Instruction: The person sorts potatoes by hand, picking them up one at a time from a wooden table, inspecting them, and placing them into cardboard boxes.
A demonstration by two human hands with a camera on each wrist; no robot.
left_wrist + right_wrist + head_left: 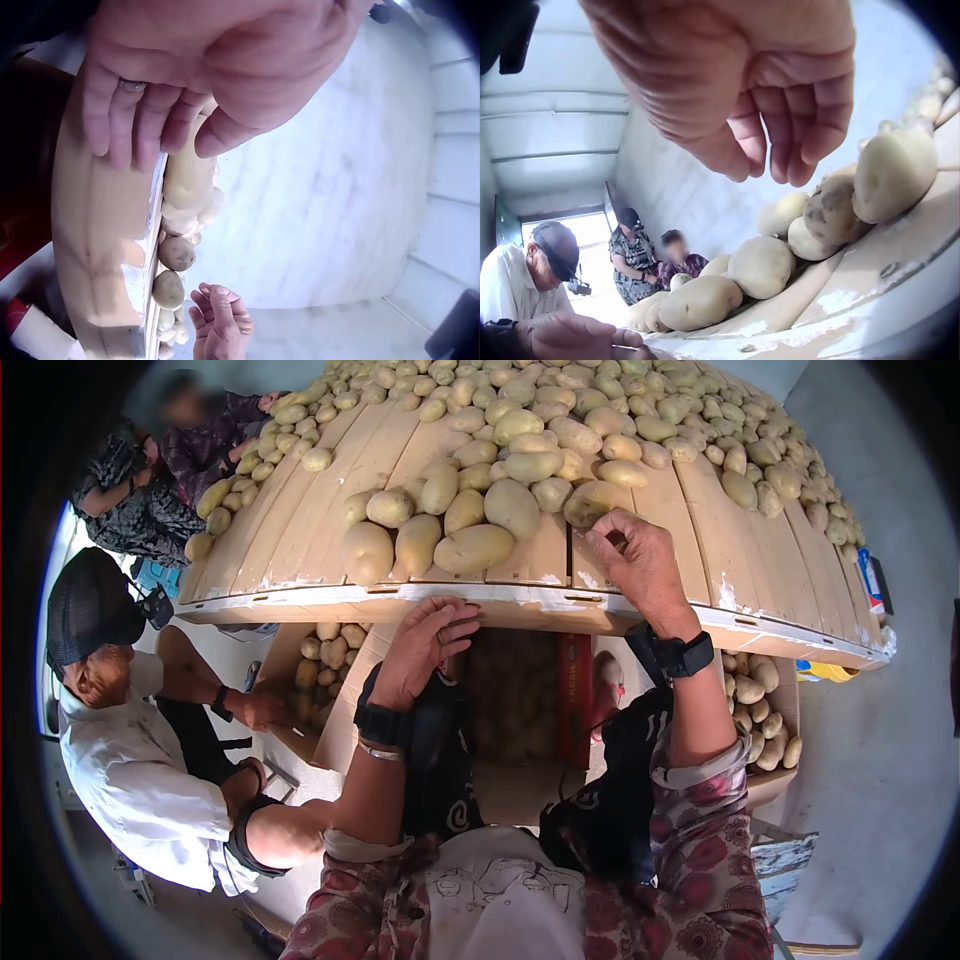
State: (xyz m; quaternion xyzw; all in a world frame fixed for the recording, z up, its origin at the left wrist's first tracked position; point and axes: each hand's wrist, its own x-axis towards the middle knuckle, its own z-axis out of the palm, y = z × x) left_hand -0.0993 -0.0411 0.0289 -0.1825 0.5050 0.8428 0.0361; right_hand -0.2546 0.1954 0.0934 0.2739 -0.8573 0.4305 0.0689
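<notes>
My right hand hovers over the slatted wooden table, its fingers loosely bent with nothing between them. Nearest to it lies a potato with dark blotches, which the right wrist view also shows just beyond the fingertips. At the table's front edge is my left hand, holding nothing, its fingers relaxed beside the wooden rim. Several large potatoes lie in a cluster behind that edge, between and beyond the hands.
A heap of potatoes covers the table's far side. Below the edge stand a shadowed box with a red side and cartons of potatoes. A person in a white shirt reaches into a carton at left; two others sit farther back.
</notes>
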